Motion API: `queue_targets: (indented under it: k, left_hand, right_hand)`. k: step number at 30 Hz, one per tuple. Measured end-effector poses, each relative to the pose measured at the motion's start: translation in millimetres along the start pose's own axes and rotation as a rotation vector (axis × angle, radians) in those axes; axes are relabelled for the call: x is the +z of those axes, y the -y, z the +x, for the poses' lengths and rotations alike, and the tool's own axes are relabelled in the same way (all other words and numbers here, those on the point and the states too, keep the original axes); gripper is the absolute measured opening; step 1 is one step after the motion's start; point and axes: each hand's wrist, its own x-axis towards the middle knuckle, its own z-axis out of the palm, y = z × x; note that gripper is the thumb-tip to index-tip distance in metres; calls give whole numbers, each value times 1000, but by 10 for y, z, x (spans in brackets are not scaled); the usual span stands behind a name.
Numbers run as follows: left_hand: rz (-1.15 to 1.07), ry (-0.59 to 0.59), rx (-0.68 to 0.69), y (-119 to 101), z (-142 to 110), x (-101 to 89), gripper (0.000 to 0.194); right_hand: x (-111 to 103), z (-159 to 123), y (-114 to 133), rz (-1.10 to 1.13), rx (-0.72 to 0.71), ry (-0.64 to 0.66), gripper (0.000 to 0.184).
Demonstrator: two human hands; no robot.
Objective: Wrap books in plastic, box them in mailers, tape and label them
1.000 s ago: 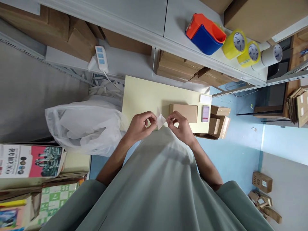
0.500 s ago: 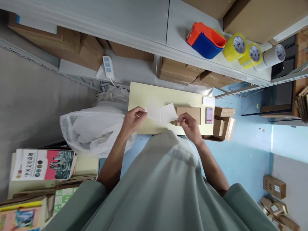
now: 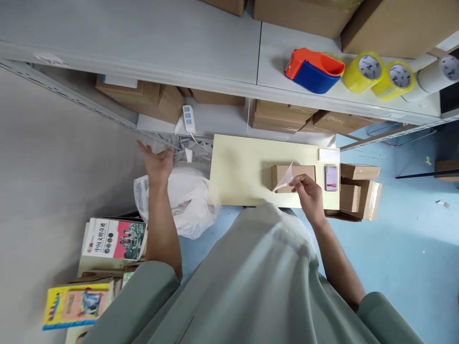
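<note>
Pinched in the fingers of my right hand [image 3: 307, 195] is a thin white label [image 3: 286, 178], curled and hanging by one corner. It is in front of a closed brown cardboard box [image 3: 297, 171] lying on the pale yellow table [image 3: 240, 165]. My left hand [image 3: 158, 163] is stretched out to the left, its fingers spread and nothing held. Just right of those fingers, a small white scrap of paper [image 3: 189, 155] shows over a heap of white strips. Below lies a big white plastic bag [image 3: 190, 210].
A phone [image 3: 331, 178] and a white card [image 3: 329, 155] rest at the table's right end. The shelf [image 3: 215, 79] above carries a red-and-blue tape dispenser [image 3: 315, 70] and yellow tape rolls [image 3: 366, 71]. Books [image 3: 114, 238] are stacked lower left; boxes [image 3: 360, 196] stand right.
My left hand has let go of the white paper and swung left, its fingers spreading. My right hand keeps the label, now over the box. The view has shifted left.
</note>
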Motion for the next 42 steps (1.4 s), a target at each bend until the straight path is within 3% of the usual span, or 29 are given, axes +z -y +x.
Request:
queue_targets:
  k: [1,4,8,12,15,19,24,30,37,42]
  left_hand:
    - [-44,-73,-102,-76,-87,114,99]
    - [-219,25,-173,-387,-522,594,93]
    - [-355,309,-25,-906,-1366,1249,75]
    - [-393,538,-15,-1374,-2087,1718,58]
    - [-385,574,-87,-1563,-2404,2008,53]
    - [-408,571,-201,-1613,-2628,2337,53]
    - [-440,537,-266,-1633,-2825,2637,52]
    - [-574,505,-460,-1659,-2982,2869,42]
    - [-612,443,-557,-1612,-2965,2894,43]
    - [-594,454,-555,-1624,-2993,2896,40]
  right_hand:
    - [-15,-1,-28,2,0,-3,41]
    - [-88,8,-102,-16,-3,-8,41]
    - [-225,28,-169,-52,-61,-6,38]
    - [-374,40,-258,-92,-148,24,32]
    - [-477,28,-360,-106,-192,75,29]
    - [-614,-4,-521,-81,-223,149,23]
    - [-838,1,-721,-81,-199,220,21]
    - [-1160,44,-961,-86,-130,329,25]
    - [-1610,285,-1382,-27,106,69,36]
    - [-1671,444,-1604,91,255,124,50]
